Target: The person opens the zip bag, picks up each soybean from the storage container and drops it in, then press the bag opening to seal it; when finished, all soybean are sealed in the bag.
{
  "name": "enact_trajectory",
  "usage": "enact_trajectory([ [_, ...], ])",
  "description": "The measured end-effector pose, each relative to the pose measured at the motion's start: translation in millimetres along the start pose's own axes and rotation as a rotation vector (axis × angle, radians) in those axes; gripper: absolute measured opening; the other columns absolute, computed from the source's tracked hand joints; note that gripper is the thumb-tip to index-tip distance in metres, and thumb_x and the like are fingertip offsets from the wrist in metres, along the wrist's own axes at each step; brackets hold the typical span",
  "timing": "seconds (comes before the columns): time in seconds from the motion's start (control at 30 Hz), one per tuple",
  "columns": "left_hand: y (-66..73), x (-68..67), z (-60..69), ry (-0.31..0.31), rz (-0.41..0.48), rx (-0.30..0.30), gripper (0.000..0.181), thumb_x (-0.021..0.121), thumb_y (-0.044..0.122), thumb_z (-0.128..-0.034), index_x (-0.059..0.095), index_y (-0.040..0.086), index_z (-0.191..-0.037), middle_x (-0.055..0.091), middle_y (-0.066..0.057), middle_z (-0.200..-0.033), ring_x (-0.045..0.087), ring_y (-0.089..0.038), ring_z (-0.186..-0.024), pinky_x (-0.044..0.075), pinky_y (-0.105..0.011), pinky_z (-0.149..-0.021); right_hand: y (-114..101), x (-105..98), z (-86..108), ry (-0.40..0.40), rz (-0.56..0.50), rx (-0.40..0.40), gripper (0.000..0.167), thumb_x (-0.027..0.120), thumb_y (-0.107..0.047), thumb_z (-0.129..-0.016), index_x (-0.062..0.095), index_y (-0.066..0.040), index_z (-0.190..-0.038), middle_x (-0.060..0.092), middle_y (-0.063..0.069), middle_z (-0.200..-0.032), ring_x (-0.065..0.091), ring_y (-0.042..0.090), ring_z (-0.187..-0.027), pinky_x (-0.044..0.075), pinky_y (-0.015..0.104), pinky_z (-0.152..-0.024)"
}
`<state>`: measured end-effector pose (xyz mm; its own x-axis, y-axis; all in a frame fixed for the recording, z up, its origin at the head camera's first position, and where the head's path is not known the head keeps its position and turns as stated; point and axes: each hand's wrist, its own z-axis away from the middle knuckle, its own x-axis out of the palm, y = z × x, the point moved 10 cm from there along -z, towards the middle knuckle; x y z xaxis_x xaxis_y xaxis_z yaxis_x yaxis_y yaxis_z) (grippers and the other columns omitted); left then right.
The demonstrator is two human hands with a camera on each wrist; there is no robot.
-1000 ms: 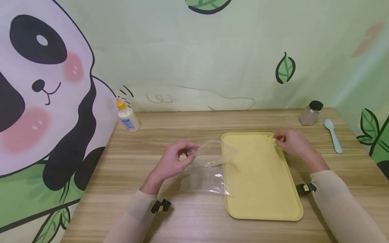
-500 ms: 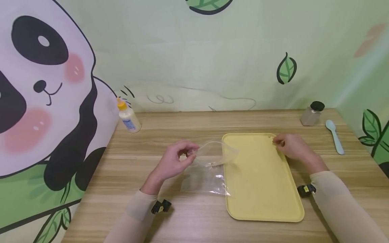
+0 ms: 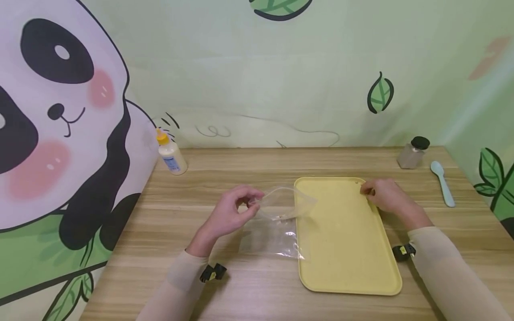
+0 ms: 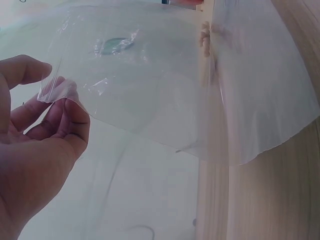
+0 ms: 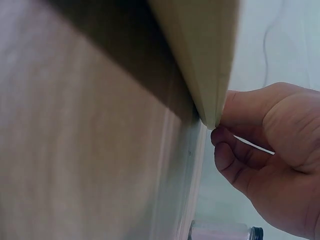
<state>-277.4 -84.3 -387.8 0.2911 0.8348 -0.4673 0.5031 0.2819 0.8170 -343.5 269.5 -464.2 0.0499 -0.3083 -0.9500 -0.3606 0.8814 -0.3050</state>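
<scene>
My left hand point(image 3: 234, 209) pinches one edge of a clear plastic zip bag point(image 3: 269, 236); the bag's mouth gapes toward the tray. Small tan pieces point(image 4: 205, 39) show in or through the film in the left wrist view. On the right, my right hand point(image 3: 387, 195) is at the far right corner of the yellow tray point(image 3: 341, 240), fingers curled and fingertips close together. Tiny brown bits point(image 3: 356, 182) lie on the tray beside those fingertips. In the right wrist view the tray rim point(image 5: 212, 112) hides the thumb tip, so whether anything is pinched there is unclear.
A glue bottle point(image 3: 172, 157) with a yellow cap stands at the back left. At the back right are a clear jar point(image 3: 410, 156) with a black lid and a light blue spoon point(image 3: 443, 183). A printed wall point(image 3: 257, 89) borders the wooden table point(image 3: 213, 169).
My right fingertips, at first over the brown bits, have drawn slightly down toward the tray's right rim. The left hand and bag hold nearly still.
</scene>
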Motion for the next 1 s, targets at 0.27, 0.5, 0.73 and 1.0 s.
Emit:
enact_trajectory([
  [0.27, 1.6, -1.5, 1.9, 0.006, 0.017, 0.011, 0.027, 0.066, -0.007, -0.0834, 0.067, -0.002, -0.11, 0.065, -0.017, -0.095, 0.059, -0.021, -0.083, 0.057, -0.029, -0.078, -0.7, -1.3, -2.3, 0.0, 0.03, 0.002, 0.011, 0.066, 0.001, -0.082, 0.071, -0.007, -0.087, 0.07, 0.006, -0.082, 0.062, 0.02, -0.077, 0.053, 0.042, -0.071],
  [0.5, 3.4, -2.7, 2.1, 0.009, 0.009, 0.032, 0.026, 0.066, -0.005, -0.0839, 0.067, -0.002, -0.11, 0.065, -0.012, -0.094, 0.059, -0.019, -0.082, 0.058, -0.034, -0.077, -2.1, 0.4, -2.1, -0.006, 0.031, -0.012, 0.008, 0.066, 0.001, -0.085, 0.071, -0.005, -0.088, 0.07, 0.009, -0.084, 0.064, 0.023, -0.08, 0.054, 0.047, -0.074],
  [0.73, 0.7, -0.7, 1.1, 0.007, -0.003, 0.016, 0.027, 0.066, -0.009, -0.0824, 0.065, -0.007, -0.109, 0.065, -0.02, -0.095, 0.058, -0.022, -0.082, 0.058, -0.036, -0.076, -2.1, 0.4, -0.4, 0.01, 0.021, -0.018, 0.007, 0.066, 0.0, -0.086, 0.071, -0.003, -0.09, 0.071, 0.011, -0.087, 0.064, 0.024, -0.081, 0.054, 0.047, -0.074],
  [1.0, 28.6, -3.3, 1.2, 0.004, -0.002, 0.019, 0.025, 0.064, -0.012, -0.0817, 0.065, -0.009, -0.106, 0.064, -0.024, -0.093, 0.058, -0.022, -0.081, 0.058, -0.036, -0.075, -8.6, -7.1, 0.8, 0.036, -0.004, -0.016, 0.01, 0.065, -0.003, -0.089, 0.071, 0.0, -0.095, 0.072, 0.015, -0.09, 0.066, 0.026, -0.081, 0.055, 0.047, -0.073],
])
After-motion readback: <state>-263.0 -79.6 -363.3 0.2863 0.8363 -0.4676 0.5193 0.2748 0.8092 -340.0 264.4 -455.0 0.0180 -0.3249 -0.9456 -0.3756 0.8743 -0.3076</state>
